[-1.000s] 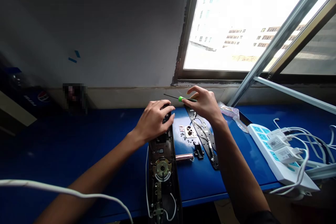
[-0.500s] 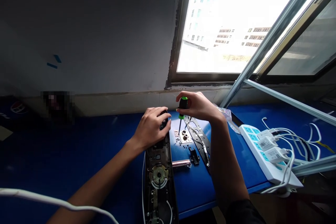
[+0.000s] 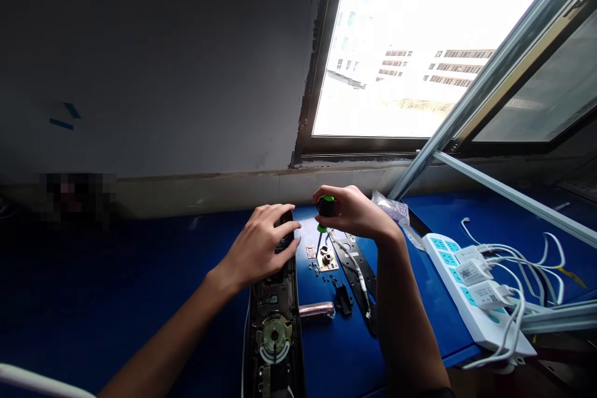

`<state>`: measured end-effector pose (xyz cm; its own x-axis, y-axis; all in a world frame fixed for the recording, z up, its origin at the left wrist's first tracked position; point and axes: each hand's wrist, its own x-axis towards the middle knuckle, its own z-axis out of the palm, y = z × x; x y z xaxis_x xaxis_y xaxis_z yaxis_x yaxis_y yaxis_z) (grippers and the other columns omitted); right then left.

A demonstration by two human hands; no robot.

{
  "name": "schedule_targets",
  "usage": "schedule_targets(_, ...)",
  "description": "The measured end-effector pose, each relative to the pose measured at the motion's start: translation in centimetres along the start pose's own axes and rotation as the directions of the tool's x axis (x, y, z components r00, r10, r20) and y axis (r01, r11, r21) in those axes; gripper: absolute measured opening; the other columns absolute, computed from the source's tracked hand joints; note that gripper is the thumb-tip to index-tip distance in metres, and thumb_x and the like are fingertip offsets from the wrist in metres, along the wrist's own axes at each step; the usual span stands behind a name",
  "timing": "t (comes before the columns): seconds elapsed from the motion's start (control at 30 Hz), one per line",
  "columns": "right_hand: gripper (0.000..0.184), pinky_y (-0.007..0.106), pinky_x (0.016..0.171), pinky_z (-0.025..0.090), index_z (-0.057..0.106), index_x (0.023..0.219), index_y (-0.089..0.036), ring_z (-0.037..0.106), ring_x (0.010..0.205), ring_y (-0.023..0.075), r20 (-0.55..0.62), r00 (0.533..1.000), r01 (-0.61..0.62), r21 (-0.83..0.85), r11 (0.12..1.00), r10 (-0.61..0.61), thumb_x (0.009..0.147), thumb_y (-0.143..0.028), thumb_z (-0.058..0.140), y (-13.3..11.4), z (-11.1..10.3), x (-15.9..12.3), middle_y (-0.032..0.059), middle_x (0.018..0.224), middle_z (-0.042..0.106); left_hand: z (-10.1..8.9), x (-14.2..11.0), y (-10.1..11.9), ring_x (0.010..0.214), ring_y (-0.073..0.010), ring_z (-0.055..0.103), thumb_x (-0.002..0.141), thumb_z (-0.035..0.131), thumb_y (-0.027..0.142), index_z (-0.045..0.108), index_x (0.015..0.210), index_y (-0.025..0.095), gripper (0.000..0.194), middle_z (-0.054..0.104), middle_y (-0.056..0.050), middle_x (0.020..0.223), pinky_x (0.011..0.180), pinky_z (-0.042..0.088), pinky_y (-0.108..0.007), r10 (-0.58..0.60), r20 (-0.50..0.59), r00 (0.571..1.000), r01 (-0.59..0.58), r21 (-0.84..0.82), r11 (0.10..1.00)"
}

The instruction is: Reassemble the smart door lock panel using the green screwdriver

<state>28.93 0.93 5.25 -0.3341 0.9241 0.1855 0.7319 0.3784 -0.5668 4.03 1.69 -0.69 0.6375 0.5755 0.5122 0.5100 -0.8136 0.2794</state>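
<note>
From the head view, the left hand (image 3: 259,247) lies over the far end of a dismantled door lock (image 3: 274,317), its grip curved down onto the dark casing, which runs toward the near edge of a blue worktop (image 3: 140,273) with its round brass mechanism exposed. Just right of it, the right hand (image 3: 354,214) has its grip closed on a green-and-black screwdriver (image 3: 326,205), held upright with the shaft pointing down. The tip sits just above a small brass plate (image 3: 327,259), and I cannot tell whether they touch. Loose screws (image 3: 313,266) lie left of the plate. Nearer and to the right are a black bracket (image 3: 343,300) and a pinkish metal cylinder (image 3: 317,310), beside the lock. A long black backplate (image 3: 359,277) with a white wire lies under the right wrist. Farther right are a plastic bag (image 3: 392,208) and a white power strip (image 3: 471,298) with chargers (image 3: 473,272) and tangled cables (image 3: 527,261) plugged in, below an open window (image 3: 387,50).
</note>
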Motion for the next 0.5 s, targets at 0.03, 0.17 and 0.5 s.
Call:
schedule_targets(0.03, 0.018, 0.023, 0.057, 0.049, 0.068, 0.101, -0.024, 0.062, 0.061, 0.0109, 0.006, 1.000, -0.001, 0.007, 1.000, 0.001, 0.084, -0.028, 0.074, 0.1, -0.1, 0.1, -0.0032, 0.074, 0.070, 0.0, 0.0, 0.0, 0.134, -0.0359, 0.058, 0.099, 0.064, 0.033, 0.076, 0.121, 0.024, 0.027, 0.063, -0.014, 0.145, 0.110, 0.050, -0.058, 0.001, 0.003, 1.000, -0.001, 0.014, 1.000)
schedule_targets(0.17, 0.019, 0.023, 0.059, 0.050, 0.068, 0.102, -0.024, 0.064, 0.064, 0.0114, 0.021, 1.000, 0.015, 0.031, 0.999, -0.015, 0.085, -0.028, 0.073, 0.3, -0.2, 0.6, -0.0022, 0.078, 0.072, 0.0, 0.0, 0.1, 0.134, -0.0370, 0.057, 0.098, 0.064, 0.033, 0.076, 0.120, 0.022, 0.027, 0.062, -0.015, 0.146, 0.110, 0.049, -0.060, -0.002, 0.007, 1.000, 0.002, 0.074, 0.997)
schedule_targets(0.5, 0.023, 0.021, 0.056, 0.045, 0.067, 0.104, -0.022, 0.056, 0.060, 0.0086, 0.066, 0.996, 0.064, 0.028, 0.998, -0.066, 0.082, -0.023, 0.074, -0.3, 0.2, 1.3, -0.0024, 0.078, 0.070, -0.2, -0.1, 0.6, 0.139, -0.0341, 0.055, 0.101, 0.063, 0.032, 0.076, 0.118, 0.018, 0.026, 0.060, -0.016, 0.148, 0.117, 0.046, -0.056, -0.016, 0.007, 1.000, 0.015, 0.078, 0.997)
